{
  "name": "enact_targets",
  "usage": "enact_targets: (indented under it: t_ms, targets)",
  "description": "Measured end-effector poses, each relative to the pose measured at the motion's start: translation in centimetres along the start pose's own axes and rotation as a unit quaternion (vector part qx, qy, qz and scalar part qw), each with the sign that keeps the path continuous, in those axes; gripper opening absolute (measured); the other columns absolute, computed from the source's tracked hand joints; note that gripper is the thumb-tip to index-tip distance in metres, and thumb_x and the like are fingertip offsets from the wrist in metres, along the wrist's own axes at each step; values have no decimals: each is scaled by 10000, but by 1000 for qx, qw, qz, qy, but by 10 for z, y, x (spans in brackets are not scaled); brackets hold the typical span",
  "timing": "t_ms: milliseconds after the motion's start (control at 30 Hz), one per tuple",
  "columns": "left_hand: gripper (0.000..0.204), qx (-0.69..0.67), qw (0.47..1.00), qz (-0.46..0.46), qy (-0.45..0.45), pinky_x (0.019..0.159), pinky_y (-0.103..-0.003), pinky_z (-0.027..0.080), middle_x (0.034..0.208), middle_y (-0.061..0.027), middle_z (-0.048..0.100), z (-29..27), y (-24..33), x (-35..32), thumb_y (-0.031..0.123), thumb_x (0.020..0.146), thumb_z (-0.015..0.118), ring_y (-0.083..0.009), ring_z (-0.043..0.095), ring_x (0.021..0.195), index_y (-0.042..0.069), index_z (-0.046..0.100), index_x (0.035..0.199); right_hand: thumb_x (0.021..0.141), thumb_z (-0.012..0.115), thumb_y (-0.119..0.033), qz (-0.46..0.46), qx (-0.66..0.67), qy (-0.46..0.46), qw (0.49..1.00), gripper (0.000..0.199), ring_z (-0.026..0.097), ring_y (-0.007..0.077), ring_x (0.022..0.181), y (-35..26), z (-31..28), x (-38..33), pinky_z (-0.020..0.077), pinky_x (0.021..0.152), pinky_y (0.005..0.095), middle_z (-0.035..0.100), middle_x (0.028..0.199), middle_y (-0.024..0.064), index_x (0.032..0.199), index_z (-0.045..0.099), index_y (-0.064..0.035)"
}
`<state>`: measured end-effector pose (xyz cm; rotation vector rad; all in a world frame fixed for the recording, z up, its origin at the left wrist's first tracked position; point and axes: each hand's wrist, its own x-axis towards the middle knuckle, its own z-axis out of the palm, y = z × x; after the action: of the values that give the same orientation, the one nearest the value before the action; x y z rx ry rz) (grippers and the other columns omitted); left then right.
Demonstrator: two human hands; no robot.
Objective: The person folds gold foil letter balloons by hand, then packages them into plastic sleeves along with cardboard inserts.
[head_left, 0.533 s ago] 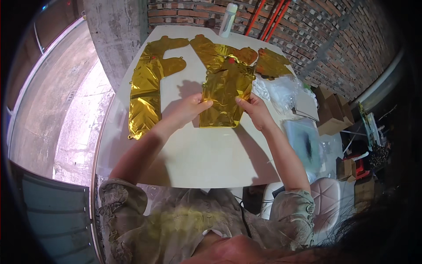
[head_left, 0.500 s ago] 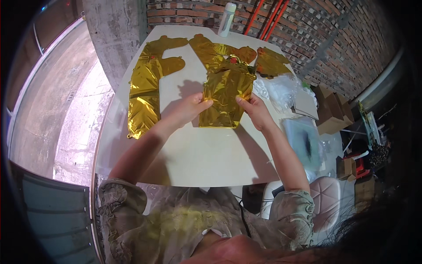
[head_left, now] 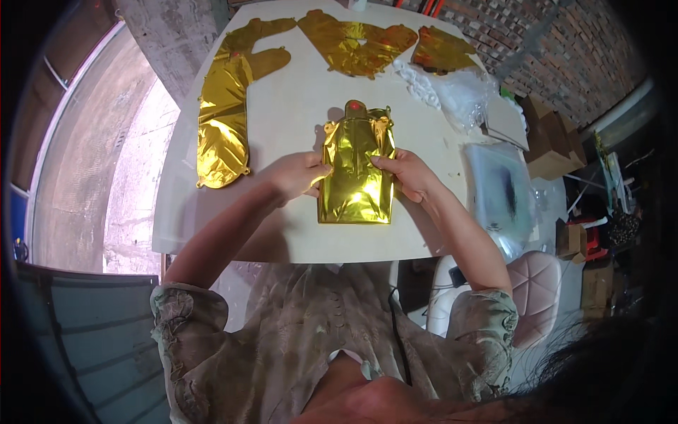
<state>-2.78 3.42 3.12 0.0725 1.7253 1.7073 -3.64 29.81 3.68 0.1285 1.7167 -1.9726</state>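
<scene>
A folded gold foil balloon (head_left: 357, 173), roughly a rectangle with small tabs and a rounded flap at its far end, is between my hands near the table's front. My left hand (head_left: 300, 175) pinches its left edge, thumb on top and fingers partly hidden underneath. On the opposite edge, my right hand (head_left: 409, 175) grips it the same way, its thumb lying on the shiny face. Flat gold foil balloons lie beyond: a long curved one (head_left: 222, 124) at left, a wide one (head_left: 361, 46) at the far middle, and another gold foil piece (head_left: 441, 51) at far right.
Crumpled clear plastic bags (head_left: 459, 95) lie on the right of the pale table (head_left: 282, 106). Nearer is a stack of clear plastic sleeves (head_left: 498, 194). Cardboard boxes (head_left: 554, 141) stand right of the table, with a white padded chair (head_left: 535, 297) closer to me. A brick wall (head_left: 586, 67) rises behind.
Both hands have drawn the folded balloon toward me, away from the wide flat one behind. It now looks flatter, with its tabbed far end in plain sight. The whole view has shifted slightly.
</scene>
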Motion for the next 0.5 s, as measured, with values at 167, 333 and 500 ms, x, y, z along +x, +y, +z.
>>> enact_targets:
  t_ms: [167,333,500]
  targets:
    - [468,422,845,266,192,955,-418,509,1165,-207,666,16,-23,-37,105,908,669,-314,627,1144,-39,520,1327,935,723,-281,31,-75,52,995,366,673,131,827,0,-1,-18,537,715,280,724,1007,84,1124,659,25]
    - [462,519,734,390,201,1044,-486,422,1340,-177,554,26,-52,-52,88,841,699,-370,535,1242,4,561,1274,971,638,-380,-108,-480,185,851,552,712,260,833,-4,-13,-48,554,799,325,736,905,126,1285,566,68]
    - [506,575,726,341,161,1120,-545,340,1399,-200,512,30,-33,-69,131,864,676,-390,472,1331,25,526,1335,962,629,-199,-243,-505,202,803,426,557,384,1215,17,-5,-86,443,1038,430,596,1282,243,1332,566,3]
